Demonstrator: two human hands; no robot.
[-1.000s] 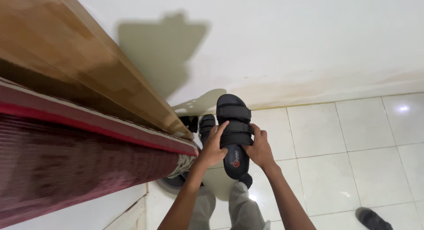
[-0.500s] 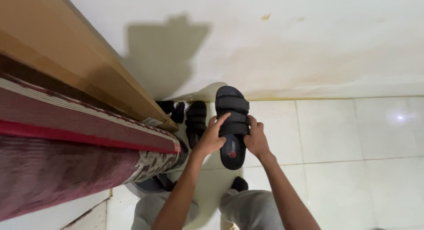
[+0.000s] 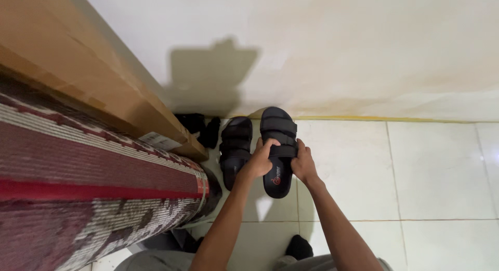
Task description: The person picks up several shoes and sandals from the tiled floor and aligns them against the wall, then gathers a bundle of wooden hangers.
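Observation:
Both of my hands hold a black strapped sandal (image 3: pixel 278 133) with a red mark on its heel, toe pointing at the wall. My left hand (image 3: pixel 258 160) grips its left edge with fingers over the rear strap. My right hand (image 3: pixel 303 164) grips its right edge. A second black sandal (image 3: pixel 235 144) lies on the tiled floor just left of the held one, close to my left hand. Whether the held sandal touches the floor I cannot tell.
A rolled red patterned carpet (image 3: pixel 88 198) and a wooden board (image 3: pixel 78 73) lean across the left. Dark cloth items (image 3: pixel 200 126) lie by the white wall (image 3: pixel 338 47). White floor tiles (image 3: pixel 431 172) spread to the right. My dark-socked foot (image 3: pixel 300 246) is below.
The held sandal has come down and nearer to the floor beside the other sandal. The view has shifted toward the wall, and my grip is unchanged.

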